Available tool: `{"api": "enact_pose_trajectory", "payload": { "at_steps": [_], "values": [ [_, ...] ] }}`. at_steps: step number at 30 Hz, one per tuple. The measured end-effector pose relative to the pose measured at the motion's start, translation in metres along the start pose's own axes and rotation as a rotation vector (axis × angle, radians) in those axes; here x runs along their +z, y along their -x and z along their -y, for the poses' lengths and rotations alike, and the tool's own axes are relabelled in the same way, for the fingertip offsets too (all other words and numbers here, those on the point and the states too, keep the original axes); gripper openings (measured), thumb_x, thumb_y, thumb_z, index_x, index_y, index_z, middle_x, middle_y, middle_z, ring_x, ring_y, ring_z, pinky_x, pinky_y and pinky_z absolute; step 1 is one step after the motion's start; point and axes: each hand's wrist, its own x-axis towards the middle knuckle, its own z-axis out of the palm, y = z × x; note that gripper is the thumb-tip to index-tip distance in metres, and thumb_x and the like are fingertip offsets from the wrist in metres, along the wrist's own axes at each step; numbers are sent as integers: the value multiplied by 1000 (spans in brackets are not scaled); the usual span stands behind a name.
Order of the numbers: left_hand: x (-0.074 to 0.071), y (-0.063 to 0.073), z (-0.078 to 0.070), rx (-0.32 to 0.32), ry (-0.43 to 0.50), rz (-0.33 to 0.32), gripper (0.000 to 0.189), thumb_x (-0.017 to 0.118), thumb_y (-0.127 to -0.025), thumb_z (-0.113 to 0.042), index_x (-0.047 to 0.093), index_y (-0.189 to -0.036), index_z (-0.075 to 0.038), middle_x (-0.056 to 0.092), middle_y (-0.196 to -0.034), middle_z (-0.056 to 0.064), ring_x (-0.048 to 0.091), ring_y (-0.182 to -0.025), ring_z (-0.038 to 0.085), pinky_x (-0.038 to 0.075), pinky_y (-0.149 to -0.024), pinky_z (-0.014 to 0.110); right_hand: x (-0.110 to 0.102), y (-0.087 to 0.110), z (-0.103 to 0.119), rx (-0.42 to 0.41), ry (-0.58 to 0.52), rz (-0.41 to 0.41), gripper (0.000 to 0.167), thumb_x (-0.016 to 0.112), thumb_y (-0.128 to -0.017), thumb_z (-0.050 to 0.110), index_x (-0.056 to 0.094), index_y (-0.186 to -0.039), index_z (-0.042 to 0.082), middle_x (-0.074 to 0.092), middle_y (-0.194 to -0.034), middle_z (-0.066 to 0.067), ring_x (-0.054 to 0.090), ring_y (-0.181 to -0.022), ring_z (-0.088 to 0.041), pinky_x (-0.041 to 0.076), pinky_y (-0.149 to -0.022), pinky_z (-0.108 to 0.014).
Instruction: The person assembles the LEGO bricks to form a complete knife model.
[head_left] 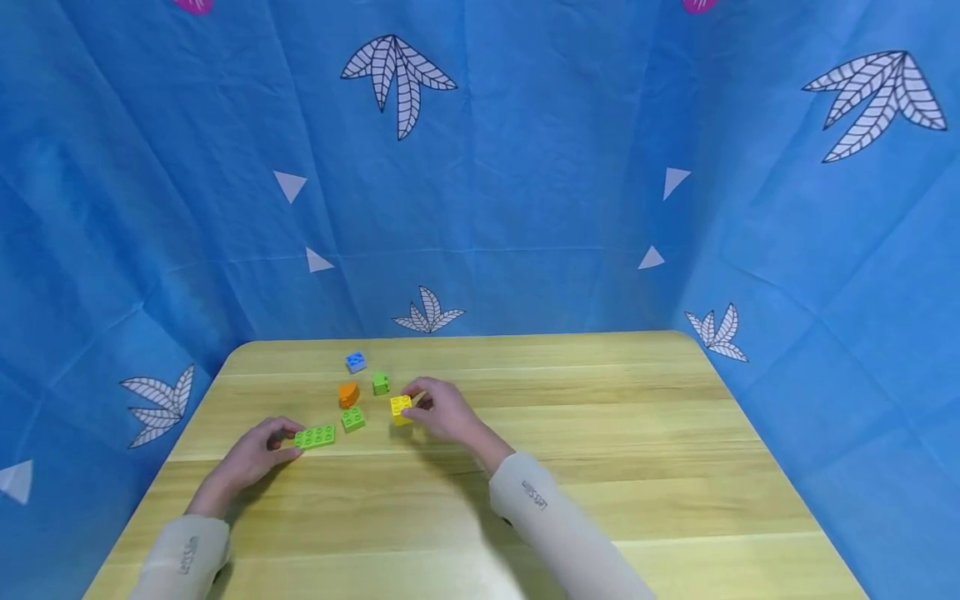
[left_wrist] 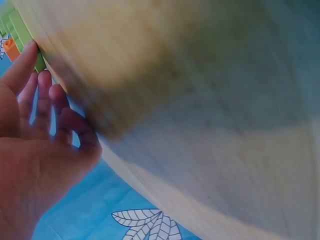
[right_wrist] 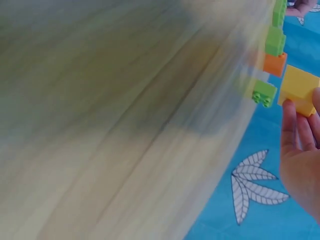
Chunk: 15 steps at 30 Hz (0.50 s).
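My right hand pinches a yellow toy brick between thumb and fingers, studs facing up; the right wrist view shows the yellow brick at the fingertips. At the left, my left hand pinches the near end of a long light green brick. In the left wrist view the thumb and fingertips meet the end of that green brick. Between the hands lie a small square green brick, an orange curved brick and another small green brick.
A blue brick lies farther back, near the rear edge of the wooden table. Blue cloth with white leaf prints hangs behind the table and along both sides.
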Motion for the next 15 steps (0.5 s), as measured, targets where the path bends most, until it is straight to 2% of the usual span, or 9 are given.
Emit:
{"api": "enact_pose_trajectory", "payload": {
  "at_steps": [7, 15],
  "values": [
    [-3, 0, 2, -1, -4, 8, 31, 72, -97, -13, 66, -126, -3, 62, -122, 22, 51, -102, 33, 43, -86, 45, -27, 29, 4, -40, -3, -19, 27, 74, -97, 18, 69, -123, 10, 71, -120, -6, 68, -97, -14, 59, -85, -25],
    [0, -2, -1, -5, -18, 21, 34, 72, -97, -14, 65, -128, -2, 62, -123, 23, 51, -102, 33, 43, -84, 44, -60, 72, -7, -17, 6, -38, 26, 75, -97, 16, 70, -121, 11, 70, -121, -6, 70, -97, -16, 60, -86, -27]
  ]
}}
